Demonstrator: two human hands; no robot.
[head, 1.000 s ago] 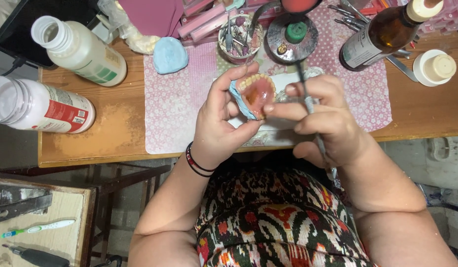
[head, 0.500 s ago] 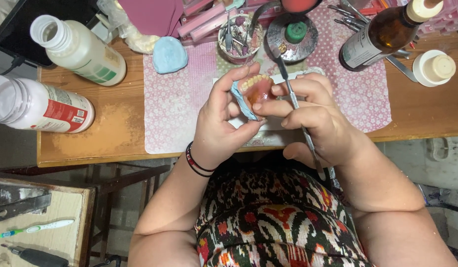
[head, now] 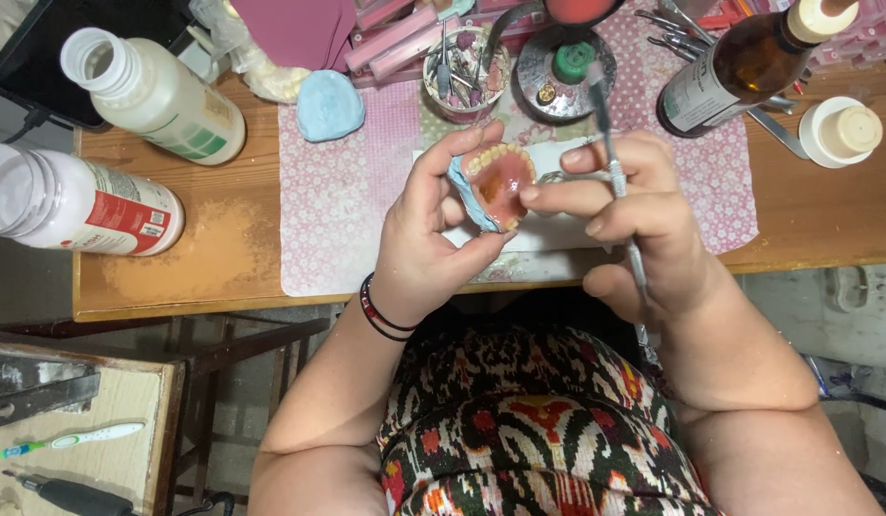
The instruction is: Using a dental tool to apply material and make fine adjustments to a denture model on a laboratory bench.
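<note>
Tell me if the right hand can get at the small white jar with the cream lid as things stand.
Probably yes, but not freely: the right hand holds a thin metal tool. The white jar stands apart on bare wood to its right, with nothing between them.

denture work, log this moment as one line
left hand: holds pink denture on blue cast | right hand: grips metal hand tool, index fingertip on denture | below: patterned mat

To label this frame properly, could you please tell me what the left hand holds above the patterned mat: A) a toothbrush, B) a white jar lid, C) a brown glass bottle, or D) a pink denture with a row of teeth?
D: the left hand pinches a pink denture showing a curved row of teeth, while the right hand holds a thin metal tool.
</note>
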